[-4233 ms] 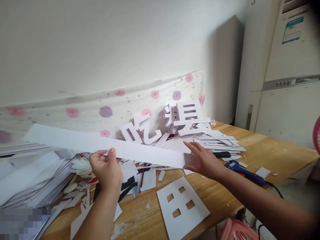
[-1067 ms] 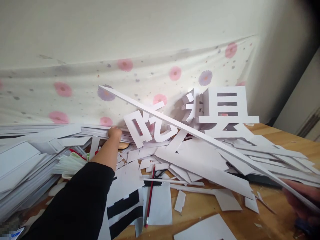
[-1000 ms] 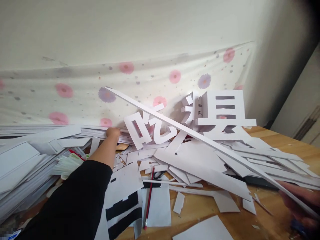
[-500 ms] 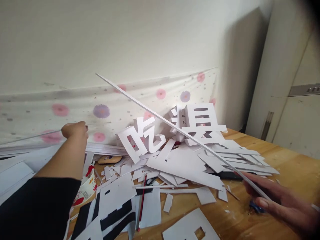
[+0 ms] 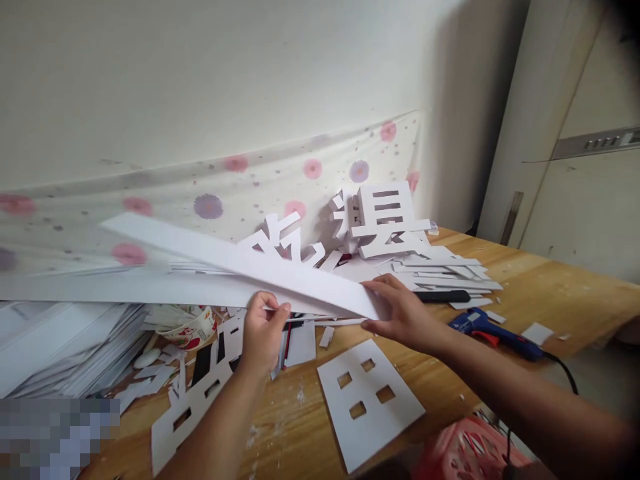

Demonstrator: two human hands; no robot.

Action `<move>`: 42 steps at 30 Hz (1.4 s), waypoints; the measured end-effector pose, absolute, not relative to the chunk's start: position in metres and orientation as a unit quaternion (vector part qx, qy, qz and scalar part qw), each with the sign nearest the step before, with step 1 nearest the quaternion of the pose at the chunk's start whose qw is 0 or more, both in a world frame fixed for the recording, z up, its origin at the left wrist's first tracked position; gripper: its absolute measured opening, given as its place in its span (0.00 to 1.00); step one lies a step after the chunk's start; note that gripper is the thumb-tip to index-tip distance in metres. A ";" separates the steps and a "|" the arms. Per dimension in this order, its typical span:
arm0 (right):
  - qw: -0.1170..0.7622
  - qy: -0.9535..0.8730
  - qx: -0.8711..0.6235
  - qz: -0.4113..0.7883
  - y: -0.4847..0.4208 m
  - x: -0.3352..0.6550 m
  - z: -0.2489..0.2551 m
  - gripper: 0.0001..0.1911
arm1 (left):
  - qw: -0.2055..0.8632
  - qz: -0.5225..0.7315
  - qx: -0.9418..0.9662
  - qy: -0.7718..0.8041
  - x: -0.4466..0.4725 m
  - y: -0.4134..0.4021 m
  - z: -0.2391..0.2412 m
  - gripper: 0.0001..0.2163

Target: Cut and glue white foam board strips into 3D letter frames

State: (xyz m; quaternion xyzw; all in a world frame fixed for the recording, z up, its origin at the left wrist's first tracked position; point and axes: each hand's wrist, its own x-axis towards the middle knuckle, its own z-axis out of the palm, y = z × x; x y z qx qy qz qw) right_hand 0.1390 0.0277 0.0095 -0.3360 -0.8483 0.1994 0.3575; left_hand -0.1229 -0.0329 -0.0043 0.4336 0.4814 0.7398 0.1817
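Observation:
My left hand [image 5: 265,330] is closed, pinching the lower edge of a long white foam board strip [image 5: 150,287] that runs off to the left. A second white foam board strip [image 5: 300,277] slants up and leftward above it. My right hand [image 5: 400,313] grips the right end of this slanted strip, thumb below and fingers on top. The two strips cross near my right hand; whether it also touches the lower one I cannot tell. Behind them stand white cut-out characters [image 5: 385,207], partly hidden on the left by the slanted strip.
A blue glue gun [image 5: 500,337] lies at the right, its cord trailing off the table. Nearer me are a white panel with square holes [image 5: 345,427] and a pink basket [image 5: 450,453]. Stacked white sheets [image 5: 45,353] and a paper bowl [image 5: 195,330] of scraps sit left.
My left hand has come from the far left to the middle, bringing a strip with it. My right hand has moved inward, and its strip has turned to show its broad face.

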 end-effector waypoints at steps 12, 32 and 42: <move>0.264 -0.877 -0.345 0.204 -0.010 0.117 -0.003 0.39 | 0.256 0.778 0.429 0.380 -0.104 -0.093 -0.015 0.23; 0.193 -0.906 -0.349 0.145 -0.037 0.089 -0.027 0.37 | 0.408 0.863 0.085 0.284 -0.132 -0.080 0.002 0.06; 0.186 -0.912 -0.319 0.180 -0.026 0.114 -0.026 0.35 | 0.399 0.863 0.100 0.294 -0.138 -0.076 0.000 0.07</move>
